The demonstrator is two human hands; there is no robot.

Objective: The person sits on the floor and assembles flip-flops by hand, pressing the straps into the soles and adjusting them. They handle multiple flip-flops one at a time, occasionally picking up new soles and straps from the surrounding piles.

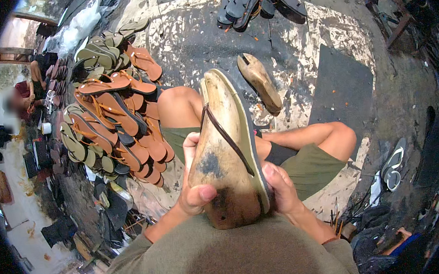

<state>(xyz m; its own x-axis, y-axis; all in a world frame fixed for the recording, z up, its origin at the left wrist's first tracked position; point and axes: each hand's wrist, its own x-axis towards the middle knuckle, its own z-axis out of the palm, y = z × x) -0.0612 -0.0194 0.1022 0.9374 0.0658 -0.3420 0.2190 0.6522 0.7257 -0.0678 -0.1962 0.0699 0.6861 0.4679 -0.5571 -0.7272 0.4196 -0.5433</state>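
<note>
A wooden shoe last [220, 162], worn and darkly stained at its heel end, is held in front of my torso with the toe pointing away. Fitted against it is a flip-flop [252, 150] with an olive-green and dark layered sole. Its thin dark brown strap [228, 141] runs slantwise over the last. My left hand [195, 193] grips the last's left side, the thumb lying on top near the heel. My right hand [281, 186] closes on the sole's right edge, thumb near the strap's lower end. The fingers beneath are hidden.
A second wooden last [259, 84] lies on the floor beyond my crossed legs. Left of me is a heap of tan and olive flip-flops [117, 114]. Dark soles [260, 2] lie at the far side, a dark sheet [340, 89] at right. Another person [25, 98] sits far left.
</note>
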